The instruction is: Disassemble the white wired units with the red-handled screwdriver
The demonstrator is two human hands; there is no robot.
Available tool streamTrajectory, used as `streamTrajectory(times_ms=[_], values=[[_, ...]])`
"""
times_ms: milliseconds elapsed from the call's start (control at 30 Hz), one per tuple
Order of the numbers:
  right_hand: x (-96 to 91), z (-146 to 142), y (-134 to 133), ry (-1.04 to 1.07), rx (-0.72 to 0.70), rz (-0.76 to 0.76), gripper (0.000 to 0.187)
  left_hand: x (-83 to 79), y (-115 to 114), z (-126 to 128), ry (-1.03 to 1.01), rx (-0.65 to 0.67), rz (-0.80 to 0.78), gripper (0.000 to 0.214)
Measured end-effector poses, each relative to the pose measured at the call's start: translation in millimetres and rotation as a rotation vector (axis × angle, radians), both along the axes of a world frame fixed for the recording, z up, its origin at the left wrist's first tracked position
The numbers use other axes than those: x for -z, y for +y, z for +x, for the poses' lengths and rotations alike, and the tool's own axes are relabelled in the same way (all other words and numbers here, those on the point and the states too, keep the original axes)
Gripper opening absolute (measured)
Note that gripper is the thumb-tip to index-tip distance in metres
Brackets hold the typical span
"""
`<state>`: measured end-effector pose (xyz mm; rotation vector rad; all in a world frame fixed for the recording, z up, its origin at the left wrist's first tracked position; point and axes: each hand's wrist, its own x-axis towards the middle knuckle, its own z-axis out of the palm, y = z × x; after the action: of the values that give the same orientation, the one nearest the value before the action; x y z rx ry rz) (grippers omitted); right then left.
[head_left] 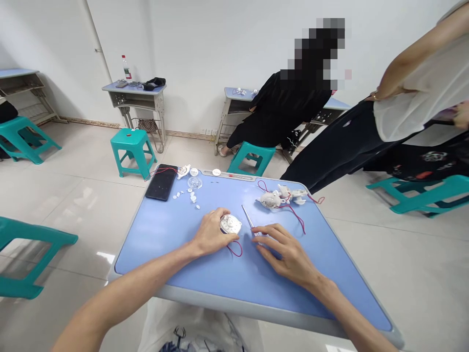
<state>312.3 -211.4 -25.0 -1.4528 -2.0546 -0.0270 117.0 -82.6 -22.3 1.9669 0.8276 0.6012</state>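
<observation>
My left hand (214, 233) is closed round a round white plastic casing (230, 224), thumb and fingers on its rim. A loop of red cord (236, 249) hangs from it onto the blue desk. To its right, a thin screwdriver (247, 216) with a metal shaft lies slanted on the desktop. The fingertips of my right hand (284, 248) rest over its handle end, fingers stretched and apart; my right thumb is hidden.
White assemblies (273, 199) with red cords lie at the desk's right. Small white discs and parts (193, 195), a clear round cover (195, 182) and a black phone (161, 183) are at the back left. A seated person (286, 102) and a standing person (337, 142) are beyond; green stools (134, 144) stand around.
</observation>
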Motion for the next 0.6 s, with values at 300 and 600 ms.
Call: streamTrajectory(times_ms=[300,600], values=[[-43.3,-31,62,0.164,0.043,0.114,0.014,1.6,1,-1,-0.047,0.018,-0.042,0.072],[-31.6,-53,73,0.155,0.105,-0.059,0.004,-1.5,-2,1,-0.098,0.018,-0.055,0.067]])
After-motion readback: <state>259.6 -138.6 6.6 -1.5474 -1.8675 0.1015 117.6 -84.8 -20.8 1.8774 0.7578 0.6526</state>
